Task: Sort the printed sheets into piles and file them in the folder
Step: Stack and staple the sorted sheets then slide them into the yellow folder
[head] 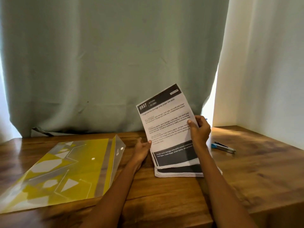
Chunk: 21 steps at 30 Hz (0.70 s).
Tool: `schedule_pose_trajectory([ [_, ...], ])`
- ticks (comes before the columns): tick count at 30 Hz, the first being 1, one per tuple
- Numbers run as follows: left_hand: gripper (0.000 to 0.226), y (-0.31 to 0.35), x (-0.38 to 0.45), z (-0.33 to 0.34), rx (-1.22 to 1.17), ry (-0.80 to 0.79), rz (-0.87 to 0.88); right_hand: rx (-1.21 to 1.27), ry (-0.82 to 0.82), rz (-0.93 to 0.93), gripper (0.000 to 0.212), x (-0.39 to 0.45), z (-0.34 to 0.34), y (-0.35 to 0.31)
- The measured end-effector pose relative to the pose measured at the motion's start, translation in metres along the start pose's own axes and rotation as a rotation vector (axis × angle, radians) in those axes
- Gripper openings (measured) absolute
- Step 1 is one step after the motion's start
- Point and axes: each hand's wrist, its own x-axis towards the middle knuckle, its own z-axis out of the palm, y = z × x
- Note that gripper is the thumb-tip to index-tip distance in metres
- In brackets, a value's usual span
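Note:
A stack of printed sheets (178, 171) lies on the wooden table right of centre. Its top sheet (164, 119), white with black bands and the number 2937, is lifted and tilted up at its far end. My right hand (199, 129) pinches this sheet at its right edge, thumb on the printed face. At the sheet's left edge, my left hand (142, 149) pinches it with the thumb on top. A yellow and translucent plastic folder (65, 167) lies flat on the table at the left, its flap raised at the right side.
A blue and metal stapler (223, 146) lies on the wooden table (164, 195) to the right of the stack. A grey-green curtain (107, 63) hangs behind the table. A white wall (263, 63) stands at the right.

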Motion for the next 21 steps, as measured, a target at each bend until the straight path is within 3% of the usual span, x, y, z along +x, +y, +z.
schedule_pose_trajectory([
  [5,0.034,0.028,-0.002,-0.021,0.041,0.168,0.288,0.18,-0.041,0.023,0.017,-0.022,0.021,-0.02],
  [12,0.03,0.09,-0.016,-0.037,0.315,0.249,0.583,0.13,-0.138,-0.158,0.021,-0.048,0.049,-0.063],
  [15,0.03,0.088,-0.021,-0.045,0.347,0.282,0.618,0.127,-0.195,-0.163,0.033,-0.066,0.053,-0.07],
  [21,0.031,0.021,-0.041,-0.057,0.21,0.344,0.475,0.132,-0.316,0.104,0.046,-0.101,0.043,-0.04],
])
